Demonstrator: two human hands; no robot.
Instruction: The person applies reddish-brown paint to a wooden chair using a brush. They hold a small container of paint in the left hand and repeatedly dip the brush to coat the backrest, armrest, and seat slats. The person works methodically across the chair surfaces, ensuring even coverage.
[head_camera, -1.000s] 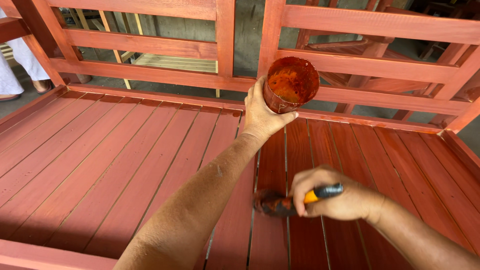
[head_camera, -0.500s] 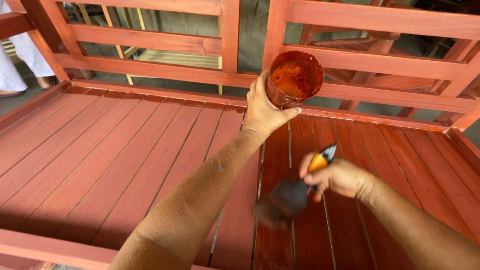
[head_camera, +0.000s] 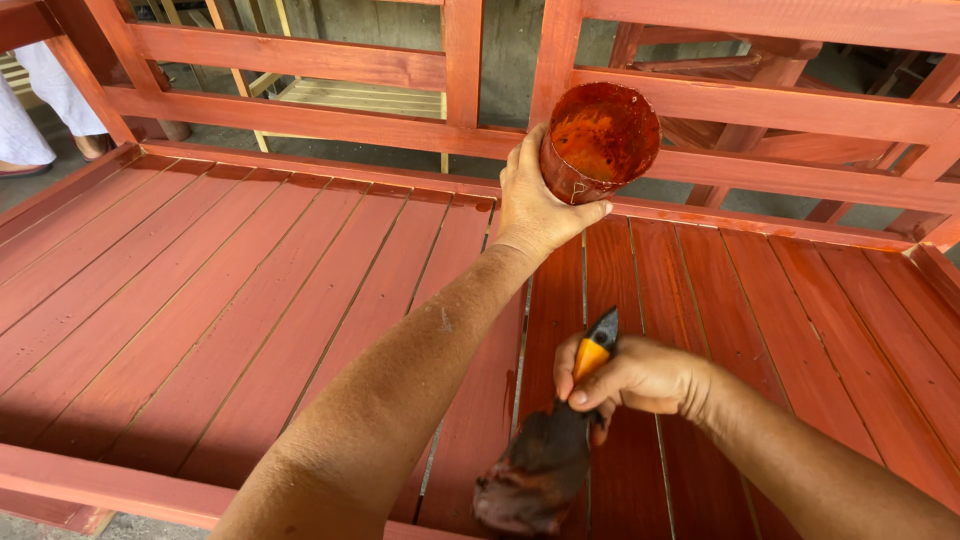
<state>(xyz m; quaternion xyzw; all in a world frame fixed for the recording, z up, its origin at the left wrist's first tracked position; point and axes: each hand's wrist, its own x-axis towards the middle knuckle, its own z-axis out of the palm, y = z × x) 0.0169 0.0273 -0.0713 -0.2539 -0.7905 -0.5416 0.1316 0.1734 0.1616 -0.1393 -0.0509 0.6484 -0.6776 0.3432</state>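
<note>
Gripping a paint-smeared round container (head_camera: 598, 143) around its side, the left hand (head_camera: 535, 205) holds it up over the far edge of the slatted red wooden platform (head_camera: 200, 300), just in front of the back rail (head_camera: 300, 60); thumb and fingers wrap the wall, with the open mouth tipped toward the camera to show orange-red stain inside. The right hand (head_camera: 635, 375) is clenched around the orange-and-black handle of a paintbrush (head_camera: 555, 440), bristles loaded dark and pressed to a slat near the platform's near edge. The brush looks light and stiff in the handle but soft and wet at the head (likely slippery if stain has run up the grip), so the dry handle is the place to hold it. The container seems light, its contents free to slosh, and best held around its body as now. Compared with half a second earlier, the brush head sits lower and closer to the near edge, while the container has hardly shifted. A person's legs (head_camera: 40, 100) stand beyond the far left corner.
</note>
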